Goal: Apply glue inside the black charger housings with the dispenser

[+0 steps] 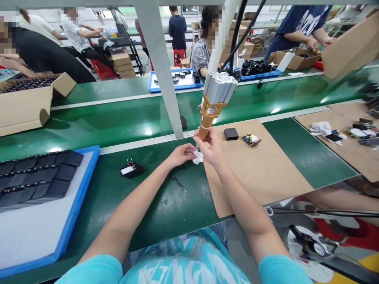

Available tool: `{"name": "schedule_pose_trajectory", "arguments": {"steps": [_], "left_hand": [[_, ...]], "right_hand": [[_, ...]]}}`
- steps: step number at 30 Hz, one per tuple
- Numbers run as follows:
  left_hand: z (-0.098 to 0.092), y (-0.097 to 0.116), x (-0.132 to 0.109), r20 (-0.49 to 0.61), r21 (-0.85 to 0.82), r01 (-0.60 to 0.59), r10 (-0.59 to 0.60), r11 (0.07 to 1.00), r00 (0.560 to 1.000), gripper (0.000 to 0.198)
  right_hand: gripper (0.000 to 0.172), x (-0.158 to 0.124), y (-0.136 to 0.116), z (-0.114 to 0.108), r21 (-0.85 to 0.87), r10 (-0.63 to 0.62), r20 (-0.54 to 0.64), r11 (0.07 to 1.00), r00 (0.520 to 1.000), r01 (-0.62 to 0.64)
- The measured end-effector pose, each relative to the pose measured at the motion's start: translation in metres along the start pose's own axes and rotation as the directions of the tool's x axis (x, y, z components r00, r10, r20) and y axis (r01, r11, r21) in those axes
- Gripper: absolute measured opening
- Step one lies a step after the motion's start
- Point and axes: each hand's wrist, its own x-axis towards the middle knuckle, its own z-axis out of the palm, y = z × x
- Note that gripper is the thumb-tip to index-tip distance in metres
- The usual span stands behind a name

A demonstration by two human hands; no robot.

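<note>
My right hand (212,148) is closed around the lower end of a gold-barrelled pneumatic tool (207,118), which leans slightly and has a silver aluminium cylinder (219,87) on top. Just below the tool's tip, my left hand (182,155) pinches a crumpled white tissue (198,157). The fingers partly hide the tip. Tweezers (178,183) lie on the green bench below my left hand. Right of my hands, a black box-shaped casing (231,134) and a small circuit board (250,139) rest on a brown cardboard sheet (260,173).
A black plug adapter (130,169) with white inside lies to the left. Beyond it, a blue-rimmed tray (79,201) holds rows of black adapters. A white post (161,67) rises behind my hands, before a green conveyor (127,118). Several co-workers are across it.
</note>
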Motion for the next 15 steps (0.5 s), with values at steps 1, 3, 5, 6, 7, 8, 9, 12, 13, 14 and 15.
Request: {"name": "schedule_pose_trajectory", "arguments": {"steps": [1, 3, 5, 6, 7, 8, 9, 12, 13, 14, 15], "left_hand": [[0.001, -0.001, 0.002, -0.035, 0.069, -0.01, 0.012, 0.998, 0.999, 0.029], [0.002, -0.004, 0.004, -0.107, 0.178, 0.001, 0.018, 0.984, 0.994, 0.023], [-0.002, -0.006, 0.006, -0.184, 0.241, 0.031, 0.014, 0.97, 0.983, 0.017], [-0.006, -0.008, 0.006, -0.217, 0.246, 0.046, 0.009, 0.968, 0.976, 0.015], [-0.01, -0.009, 0.006, -0.251, 0.255, 0.06, 0.006, 0.965, 0.968, 0.014], [-0.014, -0.009, 0.007, -0.282, 0.263, 0.071, 0.006, 0.962, 0.959, 0.015], [-0.017, -0.009, 0.007, -0.302, 0.271, 0.077, 0.009, 0.96, 0.953, 0.018], [-0.021, -0.003, 0.006, -0.291, 0.286, 0.069, 0.018, 0.956, 0.957, 0.027], [-0.019, 0.001, 0.004, -0.268, 0.31, 0.058, 0.028, 0.949, 0.963, 0.029], [-0.016, 0.005, 0.0, -0.242, 0.353, 0.044, 0.046, 0.934, 0.969, 0.032], [-0.013, 0.011, -0.006, -0.218, 0.414, 0.028, 0.069, 0.91, 0.974, 0.034]], "right_hand": [[0.032, 0.0, 0.0, 0.0, 0.001, 0.002, 0.005, 1.0, 1.0, -0.002], [0.031, -0.001, 0.001, 0.0, 0.011, -0.002, 0.008, 1.0, 1.0, 0.002], [0.03, -0.002, 0.0, 0.001, 0.018, -0.011, 0.006, 1.0, 1.0, 0.011], [0.031, -0.003, 0.0, 0.001, 0.017, -0.015, 0.01, 1.0, 1.0, 0.015], [0.032, -0.003, -0.001, 0.002, 0.014, -0.017, 0.015, 1.0, 1.0, 0.017], [0.033, -0.003, -0.002, 0.003, 0.011, -0.018, 0.025, 1.0, 1.0, 0.017], [0.034, -0.004, -0.002, 0.003, 0.011, -0.02, 0.036, 1.0, 0.999, 0.019], [0.036, -0.005, -0.002, 0.005, 0.045, -0.041, 0.04, 0.998, 0.998, 0.039], [0.037, -0.005, -0.001, 0.006, 0.07, -0.041, 0.025, 0.997, 0.999, 0.039], [0.039, -0.006, 0.0, 0.006, 0.101, -0.036, 0.002, 0.994, 0.999, 0.036], [0.041, -0.006, 0.001, 0.006, 0.135, -0.025, -0.024, 0.99, 0.999, 0.028]]}}
